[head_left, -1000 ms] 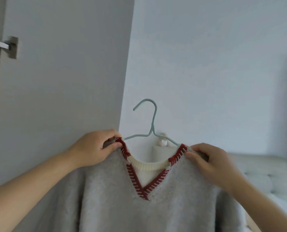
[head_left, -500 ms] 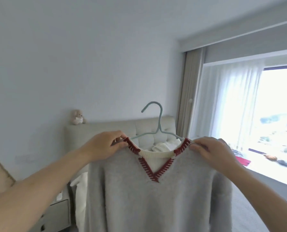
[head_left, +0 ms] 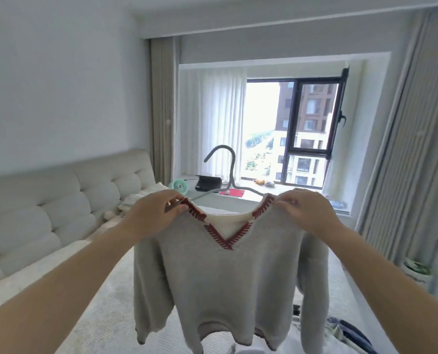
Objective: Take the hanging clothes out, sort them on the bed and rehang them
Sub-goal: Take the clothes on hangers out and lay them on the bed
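- Left hand [head_left: 153, 213] pinches the left shoulder of a grey sweater [head_left: 228, 277] right at the neckline, fingers curled round the knit.
- Right hand [head_left: 308, 213] grips the right shoulder the same way, fingers curled over the fabric.
- Sweater hangs on a pale blue-grey hanger [head_left: 229, 175], hook upright above the collar, held up in the air between both hands over the bed [head_left: 105, 302].
- V-neck has red stitched trim, cream inner collar showing.
- Sleeves and hem dangle free; hem hangs just above other clothes [head_left: 340, 333] lying at the bed's near right.
- Tufted cream headboard [head_left: 46, 208] at left.
- Behind: window [head_left: 289, 134] with sheer curtains, small green fan [head_left: 178, 186] on the sill.
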